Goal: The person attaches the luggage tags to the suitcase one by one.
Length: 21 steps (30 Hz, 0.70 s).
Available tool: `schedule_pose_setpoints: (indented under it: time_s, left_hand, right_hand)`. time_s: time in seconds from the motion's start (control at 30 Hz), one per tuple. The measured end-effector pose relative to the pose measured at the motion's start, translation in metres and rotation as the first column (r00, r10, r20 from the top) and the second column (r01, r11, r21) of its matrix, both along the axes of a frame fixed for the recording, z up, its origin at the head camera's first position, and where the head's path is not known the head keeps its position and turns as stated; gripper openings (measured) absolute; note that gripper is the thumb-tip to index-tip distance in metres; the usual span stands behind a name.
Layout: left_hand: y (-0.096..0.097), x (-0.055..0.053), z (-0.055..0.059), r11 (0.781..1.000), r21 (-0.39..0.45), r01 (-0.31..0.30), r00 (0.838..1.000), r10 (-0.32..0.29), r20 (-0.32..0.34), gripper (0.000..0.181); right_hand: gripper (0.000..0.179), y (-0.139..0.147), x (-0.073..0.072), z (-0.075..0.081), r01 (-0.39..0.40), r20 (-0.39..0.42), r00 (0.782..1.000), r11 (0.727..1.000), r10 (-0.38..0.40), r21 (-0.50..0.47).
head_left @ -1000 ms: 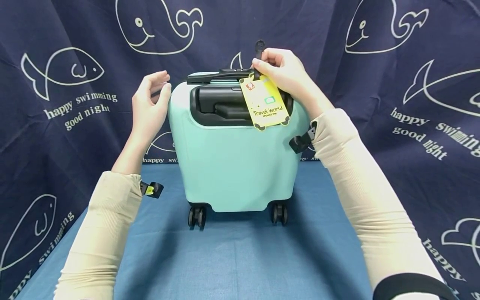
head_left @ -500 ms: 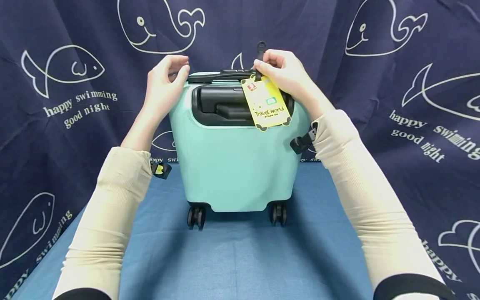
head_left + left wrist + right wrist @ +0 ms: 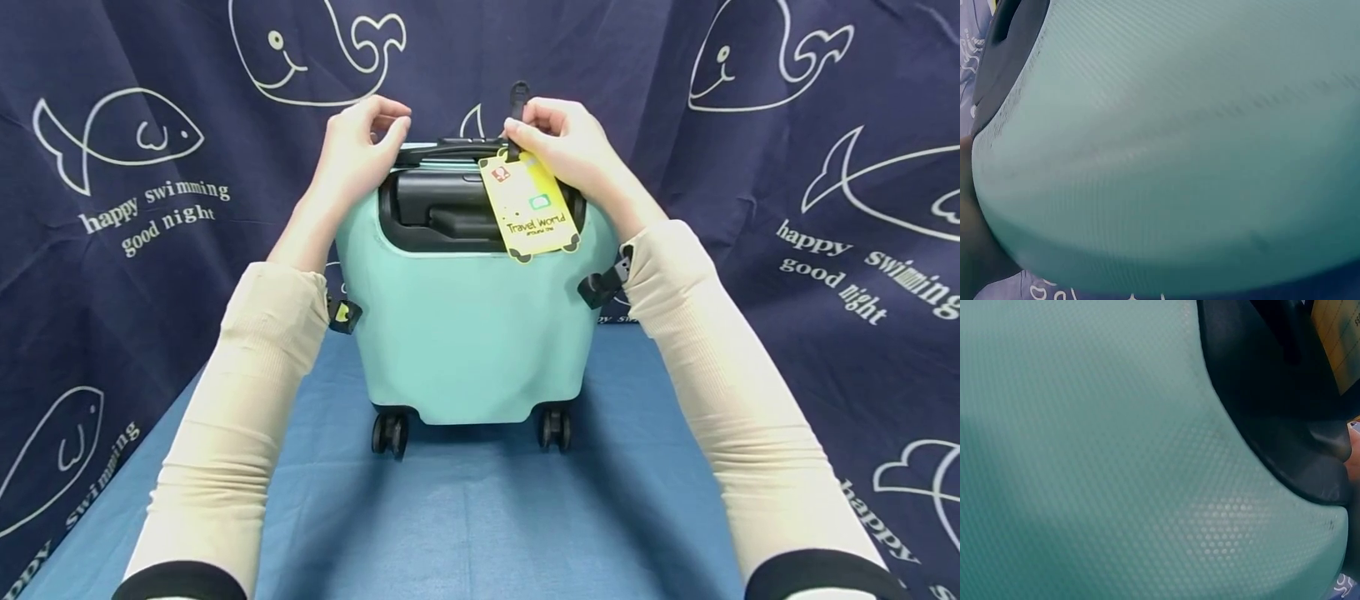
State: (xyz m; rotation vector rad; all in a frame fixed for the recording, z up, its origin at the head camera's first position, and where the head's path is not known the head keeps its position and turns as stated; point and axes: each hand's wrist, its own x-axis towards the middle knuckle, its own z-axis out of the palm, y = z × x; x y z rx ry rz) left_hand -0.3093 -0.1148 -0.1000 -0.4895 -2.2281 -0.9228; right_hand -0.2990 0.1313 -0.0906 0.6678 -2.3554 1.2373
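Note:
A mint-green suitcase [image 3: 472, 333] stands upright on its black wheels in the middle of the head view. A yellow luggage tag [image 3: 530, 207] lettered "Travel World" hangs over the black recess [image 3: 442, 208] near its top. My right hand [image 3: 566, 150] pinches the tag's black strap [image 3: 517, 104], whose end sticks up above the fingers. At the suitcase's top left corner, my left hand [image 3: 360, 150] is raised with fingers loosely bent and nothing between them, close to the black top handle [image 3: 450, 150]. Both wrist views are mostly filled by the green shell [image 3: 1179, 156].
Blue cloth [image 3: 465, 517] covers the table under the suitcase. A dark blue curtain [image 3: 570, 50] with white whale and fish drawings hangs behind and at both sides. Black wrist straps [image 3: 600, 287] stick out from the sleeves near the suitcase's sides.
My left hand has moved right and up, from beside the suitcase to over its top left corner. My right hand keeps its pinch on the tag's strap, nearly still.

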Motion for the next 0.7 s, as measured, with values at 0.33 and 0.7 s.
schedule_pose_setpoints:
  time_s: [0.33,0.7]
  left_hand:
    - [0.018,-0.008,0.015,0.998,-0.056,-0.009,1.000,0.009,0.003,0.028]
    - [0.047,-0.015,0.026,0.991,-0.133,0.021,0.998,-0.012,0.066,0.027]
  right_hand:
    - [0.029,0.000,0.001,0.002,0.051,-0.023,0.998,0.996,-0.050,0.071]
    - [0.026,-0.001,0.000,0.003,0.069,-0.042,0.997,0.990,-0.065,0.123]
